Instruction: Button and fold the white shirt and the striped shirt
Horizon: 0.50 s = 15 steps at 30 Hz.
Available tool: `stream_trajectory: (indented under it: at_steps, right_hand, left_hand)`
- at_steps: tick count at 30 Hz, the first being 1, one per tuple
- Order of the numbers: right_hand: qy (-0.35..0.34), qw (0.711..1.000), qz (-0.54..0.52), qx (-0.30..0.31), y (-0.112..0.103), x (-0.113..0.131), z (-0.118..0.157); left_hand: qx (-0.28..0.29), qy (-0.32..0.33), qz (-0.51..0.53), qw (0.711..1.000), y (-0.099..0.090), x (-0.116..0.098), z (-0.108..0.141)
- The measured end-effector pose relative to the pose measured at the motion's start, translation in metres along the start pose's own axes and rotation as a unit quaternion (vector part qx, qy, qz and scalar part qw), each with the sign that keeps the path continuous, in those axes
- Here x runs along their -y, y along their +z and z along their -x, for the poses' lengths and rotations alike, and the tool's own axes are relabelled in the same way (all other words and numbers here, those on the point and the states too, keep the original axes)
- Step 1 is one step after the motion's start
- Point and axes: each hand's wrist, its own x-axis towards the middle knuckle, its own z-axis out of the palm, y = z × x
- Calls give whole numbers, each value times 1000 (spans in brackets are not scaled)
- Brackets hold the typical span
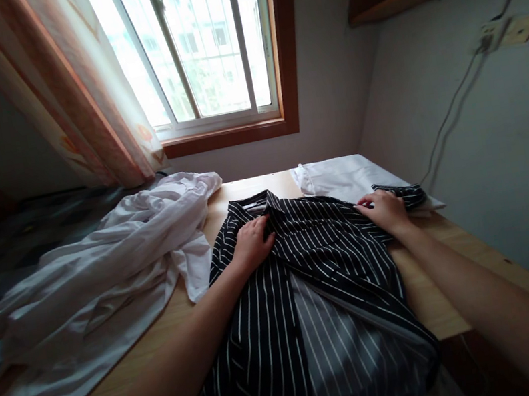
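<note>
A black shirt with white stripes (331, 234) lies front side up on a wooden table, its collar toward the window. Its front is parted lower down, showing the greyer inner side, and the hem hangs over the near table edge. My left hand (253, 244) rests on the shirt just below the collar, fingers laid along the cloth and thumb apart. At the shirt's right shoulder and sleeve, my right hand (385, 210) pinches the fabric between thumb and fingers. The cuff end of that sleeve (408, 194) shows beyond this hand, over white cloth.
A crumpled white garment (104, 272) spreads along the left of the table (461, 253). Folded white cloth (336, 172) lies at the back right. Behind are a window (203, 46) and a curtain (88, 85); a cable (447, 110) runs down the right wall.
</note>
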Motion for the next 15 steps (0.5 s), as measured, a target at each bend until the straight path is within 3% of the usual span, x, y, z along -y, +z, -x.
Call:
stream_trajectory:
  at_steps: [6, 10, 13, 15]
  right_hand:
    - [3, 996, -39, -81, -6, -5, -4]
    - [29, 990, -67, -124, -14, -11, -5]
    - [30, 991, -59, -118, -20, -16, -5]
    - [31, 995, -30, -87, -23, -19, -4]
  left_hand:
    - [95, -24, -43, 994, 0, -3, 1]
    - [139, -12, -49, 989, -10, -7, 9]
    - [164, 10, -38, 986, -19, -11, 20]
    - [146, 25, -23, 989, -23, -13, 28]
